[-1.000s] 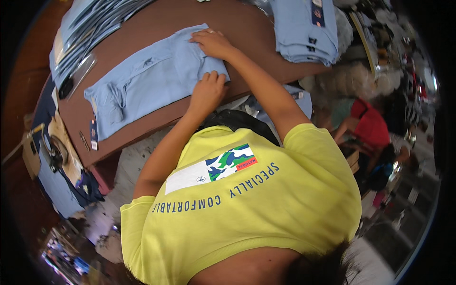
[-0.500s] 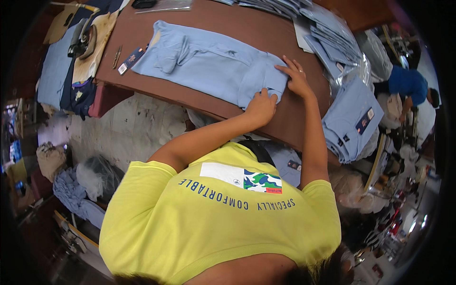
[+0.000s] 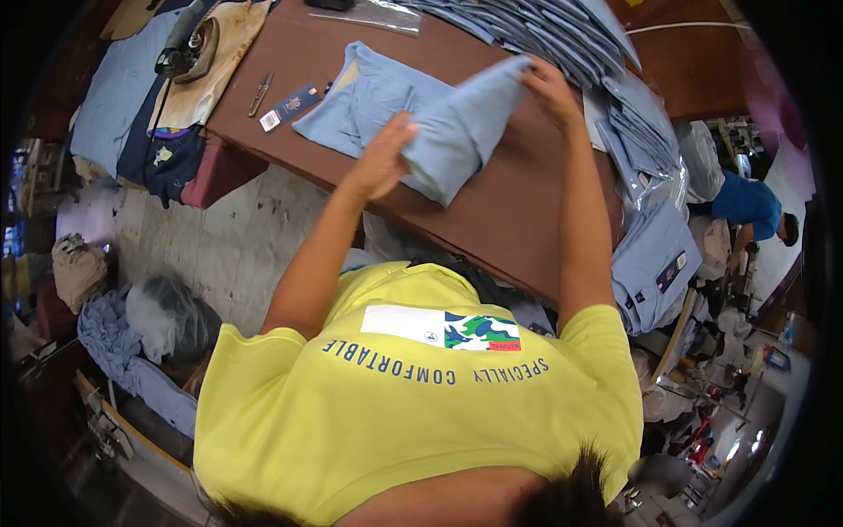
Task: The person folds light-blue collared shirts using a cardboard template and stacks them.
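1. While the right hand pinches one corner of the blue garment clear of the table, the left hand touches the raised flap's left edge, probably to steady it; whether its fingers grip cloth cannot be told.
2. The garment's far-left portion lies flat on the table before the person, apparently for firm, level support.
3. Snips and a dark hang tag, one of each, lie beside the garment's left end, likely within easy reach.
4. One iron rests on one scorched cloth, which presumably shields what is beneath from heat.
5. Other blue garments form three groups, perhaps kept aside for working room: a broad stack, a plastic-wrapped pile and a tagged pile. Layers overlap too closely for counting.
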`<action>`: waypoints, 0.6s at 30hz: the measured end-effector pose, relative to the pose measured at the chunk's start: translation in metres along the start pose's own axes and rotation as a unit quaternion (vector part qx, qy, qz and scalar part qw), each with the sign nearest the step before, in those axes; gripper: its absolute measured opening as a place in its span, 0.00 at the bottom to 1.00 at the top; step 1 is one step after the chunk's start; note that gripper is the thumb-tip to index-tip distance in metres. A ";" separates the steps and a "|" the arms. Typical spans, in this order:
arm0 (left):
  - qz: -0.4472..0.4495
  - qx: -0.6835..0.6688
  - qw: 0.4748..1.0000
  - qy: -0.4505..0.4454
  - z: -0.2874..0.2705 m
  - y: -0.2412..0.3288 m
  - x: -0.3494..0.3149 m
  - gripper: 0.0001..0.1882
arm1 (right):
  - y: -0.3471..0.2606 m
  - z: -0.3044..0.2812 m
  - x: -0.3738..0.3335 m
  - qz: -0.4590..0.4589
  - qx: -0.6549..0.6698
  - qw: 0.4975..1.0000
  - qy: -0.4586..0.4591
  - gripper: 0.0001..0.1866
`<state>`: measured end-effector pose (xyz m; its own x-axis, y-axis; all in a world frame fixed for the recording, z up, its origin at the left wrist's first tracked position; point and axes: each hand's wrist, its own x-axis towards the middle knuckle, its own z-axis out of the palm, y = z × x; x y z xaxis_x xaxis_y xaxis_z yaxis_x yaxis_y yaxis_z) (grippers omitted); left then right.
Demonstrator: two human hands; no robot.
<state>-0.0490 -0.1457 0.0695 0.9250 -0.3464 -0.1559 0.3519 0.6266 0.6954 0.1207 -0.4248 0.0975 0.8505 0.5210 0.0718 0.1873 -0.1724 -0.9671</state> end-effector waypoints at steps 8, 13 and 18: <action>0.052 -0.120 0.979 0.154 -0.140 0.046 -0.015 0.12 | 0.040 0.154 0.167 -0.029 -0.240 0.967 -0.082 0.18; 0.050 -0.047 0.966 0.248 -0.181 0.040 -0.011 0.10 | 0.058 0.205 0.165 0.023 -0.351 0.936 -0.014 0.17; 0.022 0.075 0.947 0.310 -0.169 0.050 -0.010 0.12 | 0.059 0.219 0.159 -0.020 -0.454 0.890 0.030 0.13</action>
<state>-0.0164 0.0066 -0.0128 0.8612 0.1844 -0.4736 0.3289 0.5083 0.7959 0.1595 -0.1685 -0.0015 0.8544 0.5002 0.1409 0.5141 -0.7741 -0.3693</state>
